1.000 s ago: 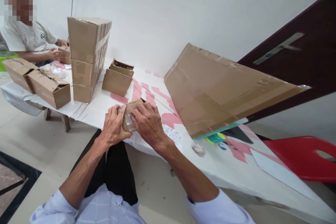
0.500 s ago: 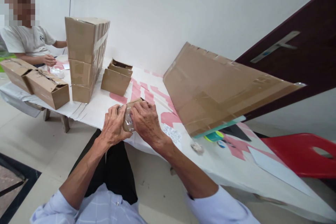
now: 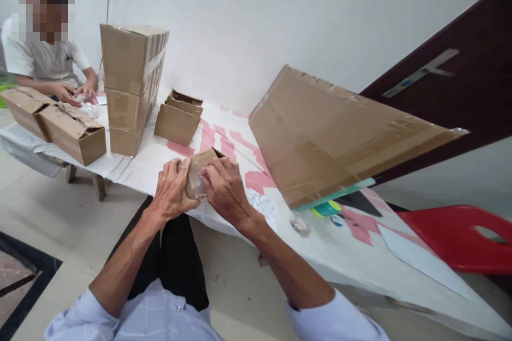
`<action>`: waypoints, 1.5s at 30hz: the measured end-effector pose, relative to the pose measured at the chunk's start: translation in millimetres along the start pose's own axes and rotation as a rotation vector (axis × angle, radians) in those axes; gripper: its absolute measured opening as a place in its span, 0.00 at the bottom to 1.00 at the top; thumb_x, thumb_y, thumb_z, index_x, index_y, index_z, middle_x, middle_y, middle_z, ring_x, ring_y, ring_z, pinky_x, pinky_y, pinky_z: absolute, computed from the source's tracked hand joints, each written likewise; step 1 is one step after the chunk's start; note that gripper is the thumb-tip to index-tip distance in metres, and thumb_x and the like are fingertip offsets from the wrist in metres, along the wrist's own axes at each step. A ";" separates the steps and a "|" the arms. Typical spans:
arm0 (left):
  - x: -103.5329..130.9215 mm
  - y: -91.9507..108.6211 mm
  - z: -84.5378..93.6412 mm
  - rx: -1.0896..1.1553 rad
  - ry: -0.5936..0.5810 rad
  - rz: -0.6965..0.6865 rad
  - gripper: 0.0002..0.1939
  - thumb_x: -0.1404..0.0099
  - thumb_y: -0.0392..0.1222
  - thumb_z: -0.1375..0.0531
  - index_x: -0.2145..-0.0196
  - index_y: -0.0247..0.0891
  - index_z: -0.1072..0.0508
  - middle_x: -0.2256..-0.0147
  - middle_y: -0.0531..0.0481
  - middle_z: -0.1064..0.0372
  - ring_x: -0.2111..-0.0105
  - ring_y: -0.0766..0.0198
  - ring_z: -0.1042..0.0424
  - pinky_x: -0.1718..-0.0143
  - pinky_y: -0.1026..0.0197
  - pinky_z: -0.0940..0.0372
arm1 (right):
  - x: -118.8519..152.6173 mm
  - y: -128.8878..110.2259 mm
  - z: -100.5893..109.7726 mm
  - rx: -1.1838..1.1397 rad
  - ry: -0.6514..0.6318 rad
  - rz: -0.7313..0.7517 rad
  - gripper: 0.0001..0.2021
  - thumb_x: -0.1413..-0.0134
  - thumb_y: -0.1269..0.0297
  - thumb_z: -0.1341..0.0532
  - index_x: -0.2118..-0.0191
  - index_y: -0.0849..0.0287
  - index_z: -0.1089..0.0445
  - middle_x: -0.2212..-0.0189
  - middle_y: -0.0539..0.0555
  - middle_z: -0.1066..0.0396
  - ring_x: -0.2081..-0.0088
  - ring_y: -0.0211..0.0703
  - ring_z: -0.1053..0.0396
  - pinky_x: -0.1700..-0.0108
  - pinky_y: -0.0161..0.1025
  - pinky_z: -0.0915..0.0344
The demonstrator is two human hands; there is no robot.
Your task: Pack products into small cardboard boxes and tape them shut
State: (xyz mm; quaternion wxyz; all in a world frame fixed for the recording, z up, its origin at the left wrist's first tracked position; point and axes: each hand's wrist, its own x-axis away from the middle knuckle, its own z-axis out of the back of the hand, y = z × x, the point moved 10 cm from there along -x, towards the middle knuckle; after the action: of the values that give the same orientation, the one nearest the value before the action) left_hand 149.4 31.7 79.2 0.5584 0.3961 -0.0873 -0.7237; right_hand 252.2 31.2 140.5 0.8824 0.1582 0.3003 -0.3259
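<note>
At the table's near edge, my left hand (image 3: 173, 189) is wrapped around the left side of a small brown cardboard box (image 3: 202, 161). Its thumb presses along the lower edge. My right hand (image 3: 226, 187) has its fingers curled at the box's near face, pinching shiny clear plastic (image 3: 194, 181) that lies there. Whether this plastic is a bag or tape is unclear. The right hand hides the box's right side. Behind the box stands another small cardboard box (image 3: 178, 123) with raised flaps.
A tall stack of boxes (image 3: 124, 64) and two low boxes (image 3: 74, 130) stand to the left. A large cardboard sheet (image 3: 340, 133) leans at right, near a green tape roll (image 3: 326, 208) and a crumpled lump (image 3: 300, 226). Further right is a red chair (image 3: 460, 234). Another person (image 3: 48, 64) sits far left.
The box in my hands has tilted slightly, showing more of its upper face, and my right fingers have shifted a little. The other person has leaned right, bringing both hands together low.
</note>
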 end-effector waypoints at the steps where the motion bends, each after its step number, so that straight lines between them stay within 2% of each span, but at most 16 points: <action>1: 0.0 0.0 0.1 -0.003 0.001 0.002 0.55 0.53 0.41 0.28 0.30 0.40 0.45 0.37 0.33 0.43 0.37 0.36 0.39 0.39 0.36 0.37 | 0.3 2.6 6.0 -0.086 0.026 -0.035 0.10 0.30 0.69 0.45 0.64 0.56 0.29 0.62 0.58 0.27 0.55 0.53 0.34 0.49 0.49 0.39; 6: -2.2 -8.0 3.6 0.020 -0.005 0.005 0.56 0.53 0.40 0.27 0.29 0.41 0.45 0.36 0.33 0.43 0.36 0.36 0.39 0.39 0.35 0.37 | 7.8 29.7 42.1 -0.427 0.216 -0.222 0.06 0.31 0.65 0.43 0.63 0.54 0.33 0.62 0.56 0.28 0.57 0.49 0.30 0.52 0.47 0.33; 10: 0.0 -39.0 18.3 0.147 0.000 -0.026 0.55 0.52 0.40 0.27 0.29 0.44 0.44 0.34 0.35 0.41 0.33 0.38 0.40 0.34 0.36 0.39 | 38.7 91.0 47.3 -0.471 0.234 -0.417 0.08 0.33 0.60 0.41 0.65 0.54 0.33 0.65 0.53 0.30 0.62 0.46 0.31 0.55 0.44 0.33; 13: 2.8 -88.8 27.8 0.269 -0.020 0.058 0.56 0.49 0.46 0.26 0.28 0.42 0.46 0.30 0.34 0.44 0.30 0.38 0.41 0.32 0.37 0.40 | 89.3 160.5 37.5 -0.475 0.184 -0.634 0.11 0.36 0.55 0.42 0.67 0.55 0.34 0.69 0.51 0.32 0.66 0.43 0.33 0.59 0.41 0.35; 16: 5.0 -138.5 26.8 0.336 -0.089 0.203 0.62 0.51 0.54 0.24 0.27 0.42 0.50 0.27 0.31 0.49 0.27 0.34 0.45 0.34 0.33 0.39 | 154.7 223.0 21.4 -0.447 0.093 -0.885 0.11 0.42 0.55 0.42 0.71 0.55 0.35 0.73 0.50 0.33 0.69 0.42 0.36 0.62 0.40 0.36; 18: 6.0 -154.5 26.1 0.365 -0.130 0.246 0.63 0.50 0.56 0.23 0.26 0.45 0.51 0.26 0.32 0.48 0.27 0.34 0.47 0.35 0.31 0.38 | 191.3 248.9 11.9 -0.428 0.066 -0.984 0.10 0.46 0.57 0.42 0.73 0.55 0.35 0.75 0.51 0.32 0.69 0.43 0.36 0.62 0.40 0.36; 20: 6.6 -159.2 25.8 0.379 -0.172 0.272 0.58 0.48 0.56 0.23 0.27 0.50 0.48 0.26 0.38 0.46 0.27 0.36 0.46 0.35 0.32 0.37 | 218.0 264.7 1.7 -0.414 0.059 -1.032 0.08 0.49 0.59 0.41 0.75 0.56 0.35 0.76 0.51 0.31 0.69 0.43 0.35 0.61 0.40 0.36; 23: 4.2 -157.9 32.0 0.424 -0.151 0.312 0.54 0.51 0.56 0.21 0.31 0.58 0.42 0.27 0.46 0.42 0.28 0.38 0.43 0.36 0.34 0.34 | 247.5 281.1 -16.8 -0.393 0.046 -1.101 0.07 0.52 0.63 0.42 0.77 0.57 0.34 0.77 0.51 0.30 0.69 0.43 0.34 0.61 0.39 0.36; 27: -6.5 -148.0 50.4 0.471 -0.005 0.277 0.59 0.60 0.62 0.19 0.34 0.62 0.40 0.27 0.50 0.42 0.27 0.38 0.44 0.34 0.31 0.36 | 274.8 297.7 -42.4 -0.362 0.005 -1.185 0.08 0.51 0.67 0.41 0.78 0.59 0.32 0.78 0.50 0.29 0.70 0.42 0.33 0.64 0.38 0.37; 29: -11.8 -142.7 55.5 0.476 0.033 0.257 0.57 0.62 0.65 0.19 0.38 0.64 0.39 0.29 0.54 0.39 0.28 0.39 0.42 0.34 0.30 0.36 | 284.6 303.2 -55.7 -0.350 -0.033 -1.215 0.09 0.47 0.69 0.40 0.77 0.61 0.29 0.76 0.51 0.27 0.68 0.43 0.30 0.63 0.38 0.35; 31: -16.2 -138.5 56.5 0.475 0.035 0.249 0.52 0.62 0.65 0.20 0.42 0.64 0.36 0.32 0.58 0.36 0.29 0.42 0.39 0.34 0.31 0.36 | 292.9 306.4 -68.8 -0.339 -0.080 -1.244 0.09 0.40 0.68 0.38 0.70 0.64 0.25 0.70 0.53 0.24 0.64 0.45 0.27 0.59 0.39 0.31; 33: -19.4 -136.6 57.4 0.472 0.047 0.248 0.50 0.64 0.64 0.19 0.46 0.62 0.35 0.35 0.60 0.33 0.30 0.43 0.37 0.33 0.31 0.36 | 300.0 307.7 -80.8 -0.332 -0.129 -1.269 0.10 0.34 0.61 0.35 0.56 0.64 0.23 0.58 0.55 0.22 0.57 0.47 0.24 0.54 0.44 0.26; 35: -21.1 -136.6 58.7 0.476 0.072 0.248 0.50 0.68 0.62 0.18 0.48 0.60 0.34 0.38 0.60 0.30 0.31 0.42 0.36 0.33 0.30 0.37 | 305.9 307.8 -90.2 -0.324 -0.171 -1.291 0.18 0.32 0.56 0.34 0.44 0.61 0.27 0.46 0.57 0.26 0.50 0.51 0.25 0.49 0.51 0.24; 37: -21.8 -136.4 58.4 0.479 0.080 0.246 0.50 0.69 0.61 0.18 0.50 0.59 0.35 0.39 0.60 0.30 0.32 0.42 0.35 0.33 0.31 0.36 | 310.6 307.2 -95.9 -0.309 -0.201 -1.309 0.21 0.32 0.54 0.34 0.39 0.59 0.29 0.41 0.58 0.29 0.46 0.53 0.26 0.47 0.53 0.24; 41: -21.6 -134.3 57.4 0.479 0.077 0.247 0.49 0.68 0.62 0.18 0.50 0.58 0.35 0.38 0.57 0.30 0.33 0.43 0.34 0.36 0.35 0.32 | 314.9 304.6 -98.7 -0.261 -0.244 -1.334 0.19 0.32 0.55 0.34 0.43 0.61 0.27 0.45 0.57 0.26 0.49 0.52 0.25 0.49 0.51 0.24; 45: -21.4 -132.9 58.2 0.506 0.081 0.249 0.48 0.67 0.54 0.17 0.51 0.55 0.35 0.39 0.56 0.30 0.35 0.44 0.32 0.36 0.35 0.33 | 312.4 301.2 -93.9 -0.183 -0.258 -1.356 0.11 0.32 0.64 0.39 0.60 0.64 0.21 0.60 0.57 0.20 0.57 0.49 0.24 0.57 0.38 0.30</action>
State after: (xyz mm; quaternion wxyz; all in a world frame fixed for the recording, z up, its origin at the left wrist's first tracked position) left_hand 13.5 80.1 52.9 0.5295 0.5378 -0.2907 -0.5881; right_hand 603.7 148.0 -104.4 0.5226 -0.1793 0.2519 -0.7946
